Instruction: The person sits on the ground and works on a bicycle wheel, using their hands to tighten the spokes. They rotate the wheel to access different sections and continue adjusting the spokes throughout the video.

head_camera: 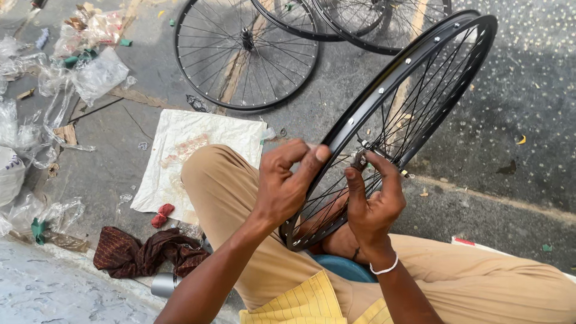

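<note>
A black bicycle wheel rim (414, 66) with thin spokes stands tilted between my knees, its lower edge by my lap. My left hand (287, 180) grips the rim's near edge, thumb and fingers pinched over it. My right hand (373, 198) reaches in among the spokes and pinches the small metal hub (360, 159) at the wheel's middle. A white band circles my right wrist. I sit on a blue seat (342, 267) in tan trousers.
A spoked wheel (246, 54) lies flat on the grey ground ahead, with others behind it. A white sheet (198, 150) lies by my left knee, a dark red cloth (144, 252) nearer. Crumpled clear plastic bags (90, 72) litter the left side.
</note>
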